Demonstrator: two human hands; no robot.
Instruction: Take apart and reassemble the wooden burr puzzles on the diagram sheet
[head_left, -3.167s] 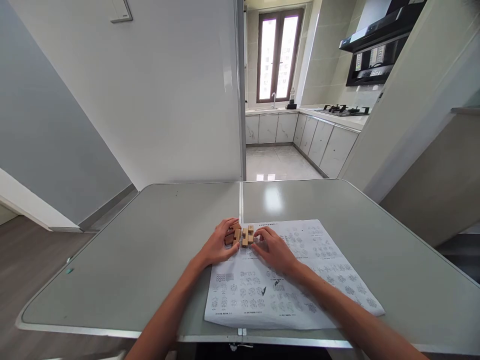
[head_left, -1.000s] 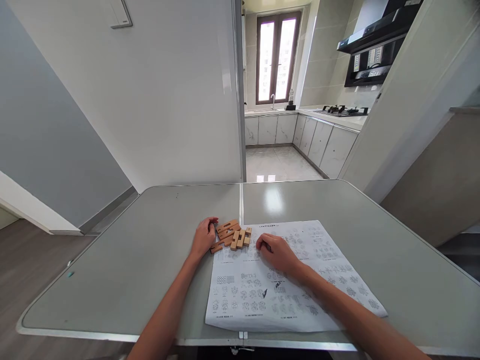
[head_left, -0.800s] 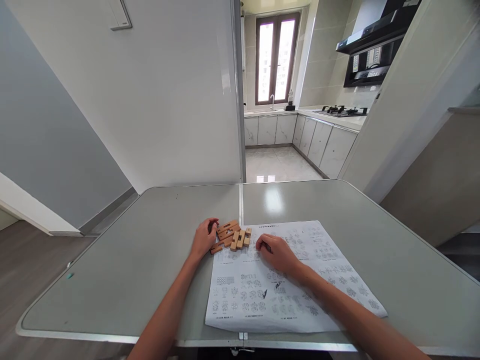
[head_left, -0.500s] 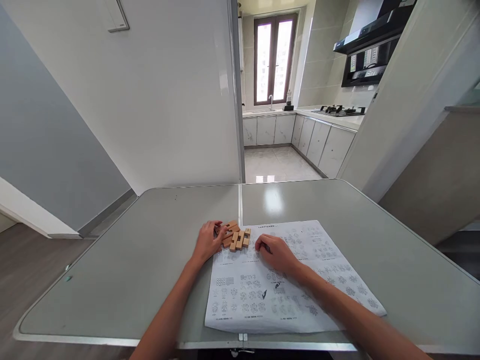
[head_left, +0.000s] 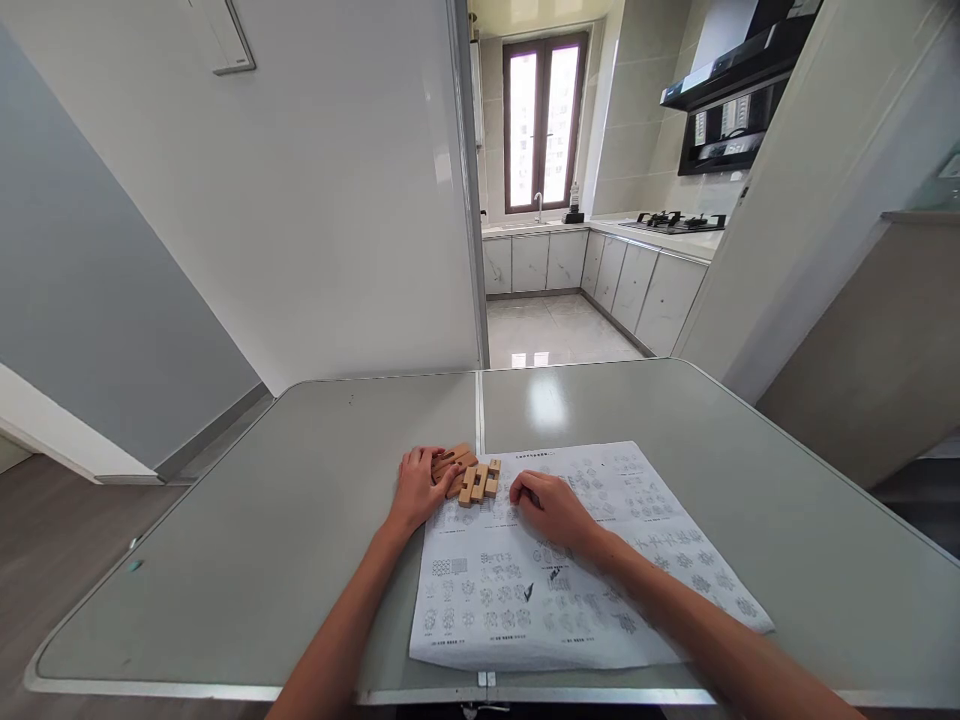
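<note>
My left hand lies at the left side of a small group of notched wooden puzzle pieces. Its thumb and fingers close around some of these pieces from the left. Just right of the thumb, several lighter notched wooden blocks lie side by side at the top left corner of a printed sheet. Loosely curled, my right hand rests on the sheet, a little apart from the blocks. No object shows in its fingers, whose tips are partly hidden.
The sheet carries rows of small line diagrams and lies over the seam of a grey folding table with a pale metal rim. Beyond the table are a white wall and a kitchen with a gas stove.
My left hand has settled lower over the wooden pieces, its thumb shifting right toward the lighter blocks. My right hand stays in place. The camera view has tilted slightly.
</note>
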